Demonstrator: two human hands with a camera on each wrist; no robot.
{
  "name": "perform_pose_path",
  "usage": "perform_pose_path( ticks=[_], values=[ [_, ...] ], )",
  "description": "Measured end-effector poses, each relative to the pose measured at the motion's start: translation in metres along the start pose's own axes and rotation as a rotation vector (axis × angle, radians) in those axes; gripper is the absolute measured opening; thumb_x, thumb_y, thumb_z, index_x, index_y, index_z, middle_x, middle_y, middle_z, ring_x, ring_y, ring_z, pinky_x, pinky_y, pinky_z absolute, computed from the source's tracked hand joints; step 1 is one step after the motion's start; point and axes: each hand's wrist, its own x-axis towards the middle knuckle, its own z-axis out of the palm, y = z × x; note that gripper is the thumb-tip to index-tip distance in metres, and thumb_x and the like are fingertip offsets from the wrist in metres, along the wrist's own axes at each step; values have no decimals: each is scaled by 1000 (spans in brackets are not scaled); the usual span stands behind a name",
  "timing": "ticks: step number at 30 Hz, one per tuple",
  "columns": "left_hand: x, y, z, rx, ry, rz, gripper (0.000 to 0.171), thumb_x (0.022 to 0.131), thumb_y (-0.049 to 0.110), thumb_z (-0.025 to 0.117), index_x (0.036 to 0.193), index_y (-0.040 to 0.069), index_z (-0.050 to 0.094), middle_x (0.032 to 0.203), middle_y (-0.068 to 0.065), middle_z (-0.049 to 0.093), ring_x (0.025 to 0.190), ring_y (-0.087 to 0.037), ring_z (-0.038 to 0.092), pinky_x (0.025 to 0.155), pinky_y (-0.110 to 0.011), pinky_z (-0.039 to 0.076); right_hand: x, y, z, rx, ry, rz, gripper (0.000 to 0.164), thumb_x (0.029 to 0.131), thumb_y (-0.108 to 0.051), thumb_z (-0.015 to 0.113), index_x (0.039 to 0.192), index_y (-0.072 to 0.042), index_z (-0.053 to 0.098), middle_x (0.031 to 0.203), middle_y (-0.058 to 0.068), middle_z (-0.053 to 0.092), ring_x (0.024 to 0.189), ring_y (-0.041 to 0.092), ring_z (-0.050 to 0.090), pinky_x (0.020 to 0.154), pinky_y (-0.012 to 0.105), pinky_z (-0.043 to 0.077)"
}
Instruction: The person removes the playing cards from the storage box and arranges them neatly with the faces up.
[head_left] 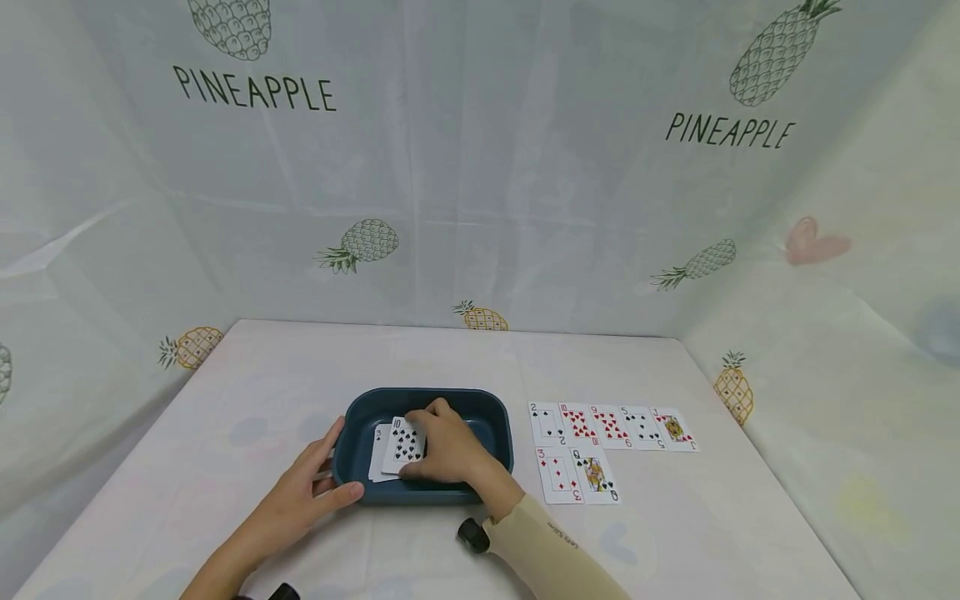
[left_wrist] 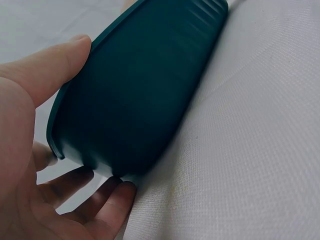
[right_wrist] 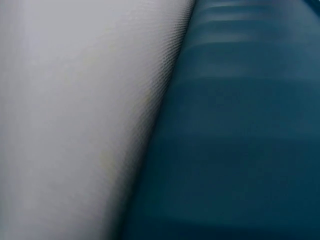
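Black ten card (head_left: 403, 447) sat pinched by the right hand (head_left: 450, 446) inside a tray (head_left: 412, 495), lower center of the frame, left hand (head_left: 307, 485) gripping the tray's end, as overlap risked dragging the three (head_left: 377, 454) underneath along.

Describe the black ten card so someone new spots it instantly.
On the pale table sits a dark teal tray. Inside, toward its left end, the right hand pinches the black ten. It partly covers the three, and its pips are black, unlike those of the red ten lying right of the tray.
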Motion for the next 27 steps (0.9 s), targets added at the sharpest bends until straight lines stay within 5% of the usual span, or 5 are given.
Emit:
perform_pose_path(
  ticks=[27],
  values=[
    [0, 1, 0, 13, 2, -27, 98, 101, 35, 75, 173, 27, 10, 163, -23, 32, 142, -39, 52, 107, -37, 56, -2, -5, -6, -14, -21, 10, 78, 78, -34, 97, 145, -11, 64, 126, 6, 54, 94, 13, 55, 80, 22, 50]
  ],
)
